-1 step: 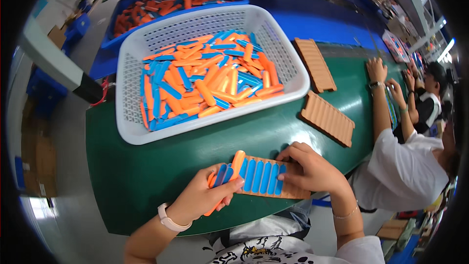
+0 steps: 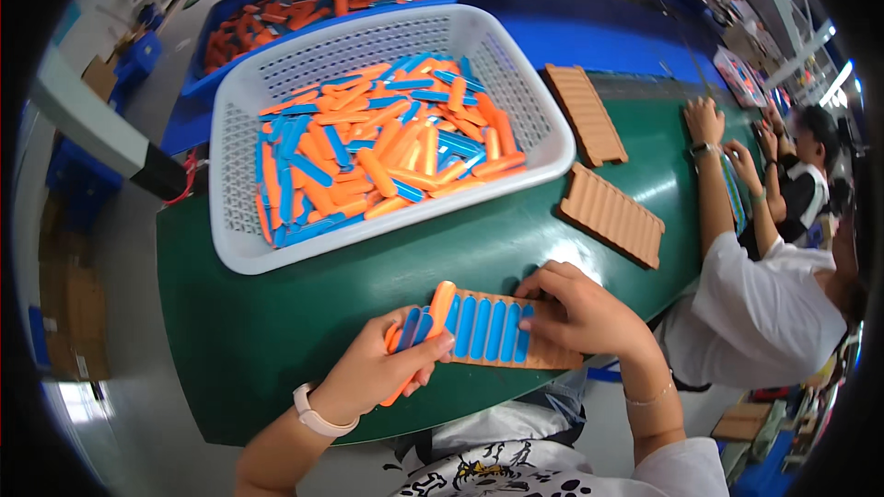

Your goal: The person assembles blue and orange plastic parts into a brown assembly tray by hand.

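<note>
My left hand (image 2: pixel 401 361) is closed around a small bunch of round-ended orange and blue plastic strips (image 2: pixel 443 306). Its thumb lies against the left end of a brown grooved tray (image 2: pixel 557 356) on the green table. Several blue strips (image 2: pixel 480 329) lie side by side in the tray's grooves. My right hand (image 2: pixel 589 313) is bent over the tray's right part, thumb and forefinger at the upper end of the rightmost blue strip (image 2: pixel 523 342). The hand covers some grooves and that strip's tip.
A white basket (image 2: pixel 387 221) of orange and blue strips stands beyond my hands. Behind it is a blue bin (image 2: pixel 198 74) of similar orange pieces. Two brown grooved trays (image 2: pixel 587 117) lie right of the basket. Another person's arm (image 2: pixel 711 184) rests on the table at the right.
The whole view has shifted slightly, with basket and trays appearing a little further left. Both hands keep nearly the same hold over the tray.
</note>
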`<act>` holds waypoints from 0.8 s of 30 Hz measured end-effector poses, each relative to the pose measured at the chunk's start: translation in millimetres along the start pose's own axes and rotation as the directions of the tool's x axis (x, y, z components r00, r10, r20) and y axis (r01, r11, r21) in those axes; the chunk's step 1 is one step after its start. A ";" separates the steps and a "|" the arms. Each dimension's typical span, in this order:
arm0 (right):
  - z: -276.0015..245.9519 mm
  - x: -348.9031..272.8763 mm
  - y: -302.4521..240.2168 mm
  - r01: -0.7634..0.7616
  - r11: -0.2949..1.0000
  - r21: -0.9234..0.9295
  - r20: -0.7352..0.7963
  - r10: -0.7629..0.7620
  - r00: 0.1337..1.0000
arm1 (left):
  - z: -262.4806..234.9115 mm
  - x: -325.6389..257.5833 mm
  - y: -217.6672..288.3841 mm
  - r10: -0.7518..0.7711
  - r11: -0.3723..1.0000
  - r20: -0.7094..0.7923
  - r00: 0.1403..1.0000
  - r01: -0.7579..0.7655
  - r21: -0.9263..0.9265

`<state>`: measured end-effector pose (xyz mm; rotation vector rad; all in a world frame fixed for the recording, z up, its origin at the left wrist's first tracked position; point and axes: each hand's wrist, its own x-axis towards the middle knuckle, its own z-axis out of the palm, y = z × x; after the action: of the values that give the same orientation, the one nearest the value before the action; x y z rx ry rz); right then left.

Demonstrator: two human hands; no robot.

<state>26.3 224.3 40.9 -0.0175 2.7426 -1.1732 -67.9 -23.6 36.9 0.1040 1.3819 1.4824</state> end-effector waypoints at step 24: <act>27.7 -10.3 -20.2 0.233 0.649 0.724 -0.542 0.327 0.775 | 4.2 1.7 -11.1 0.124 0.986 -0.112 0.986 -0.109 0.130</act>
<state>39.5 191.2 38.0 0.6828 2.3516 -2.6367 -59.2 -22.1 28.9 0.1787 1.5878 1.5193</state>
